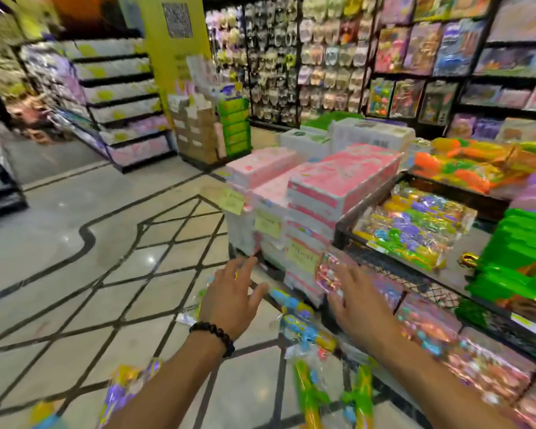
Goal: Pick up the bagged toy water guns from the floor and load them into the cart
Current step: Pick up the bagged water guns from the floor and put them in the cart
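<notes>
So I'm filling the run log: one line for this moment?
left hand open, empty | right hand open, empty | bagged water guns on floor | cart partly loaded

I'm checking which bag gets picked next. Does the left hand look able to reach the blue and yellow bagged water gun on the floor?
Probably yes. The left hand is open and sits just left of the blue and yellow bagged water gun, with nothing between them.

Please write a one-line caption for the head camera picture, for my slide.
Both open hands, left and right, reach toward bagged water guns on the shop floor beside the cart.
</notes>
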Available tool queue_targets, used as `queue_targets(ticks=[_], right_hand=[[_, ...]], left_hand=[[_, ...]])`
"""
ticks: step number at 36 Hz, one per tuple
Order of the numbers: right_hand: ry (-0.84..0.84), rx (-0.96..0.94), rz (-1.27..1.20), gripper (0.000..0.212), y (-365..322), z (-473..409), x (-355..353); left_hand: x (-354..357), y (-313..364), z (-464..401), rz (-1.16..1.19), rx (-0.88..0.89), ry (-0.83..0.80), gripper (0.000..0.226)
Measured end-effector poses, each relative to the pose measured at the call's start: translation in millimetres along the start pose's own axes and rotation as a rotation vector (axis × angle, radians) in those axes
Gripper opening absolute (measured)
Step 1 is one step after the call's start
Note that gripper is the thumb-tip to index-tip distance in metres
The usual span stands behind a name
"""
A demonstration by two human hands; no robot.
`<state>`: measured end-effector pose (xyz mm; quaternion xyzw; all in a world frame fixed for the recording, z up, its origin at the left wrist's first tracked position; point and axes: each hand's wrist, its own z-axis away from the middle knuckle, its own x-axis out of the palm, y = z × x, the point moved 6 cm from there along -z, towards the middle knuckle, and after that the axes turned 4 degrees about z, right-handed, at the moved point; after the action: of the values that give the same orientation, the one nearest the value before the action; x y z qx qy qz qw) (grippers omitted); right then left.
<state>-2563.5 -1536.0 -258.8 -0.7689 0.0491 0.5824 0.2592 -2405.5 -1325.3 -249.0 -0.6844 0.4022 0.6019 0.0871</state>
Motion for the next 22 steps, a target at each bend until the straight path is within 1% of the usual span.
queue_targets(ticks=[2,6,10,13,17,22], right_hand=[[-0.011,0.002,0.017,0.058,-5,-4,5],[-0.025,0.015,0.003,0.061,-4,-8,9],[-0.018,0.041,-0.035,0.053,15,-14,12],[-0.012,0.046,-0.038,0.049,40,-22,18],[-0.018,0.063,-0.030,0.053,87,-39,25],[-0.086,0.088,-0.037,0.059,155,-60,36]], left_hand=[[-3,-9,1,0.011,-0.006,0.007,0.060],[9,-12,-4,0.013,0.037,0.019,0.052],[33,-1,-15,-0.039,0.047,-0.035,0.056],[54,12,-31,-0.074,0.079,-0.056,0.055],[86,37,-57,-0.129,0.098,-0.071,0.053],[138,71,-88,-0.141,0.094,-0.144,0.056]])
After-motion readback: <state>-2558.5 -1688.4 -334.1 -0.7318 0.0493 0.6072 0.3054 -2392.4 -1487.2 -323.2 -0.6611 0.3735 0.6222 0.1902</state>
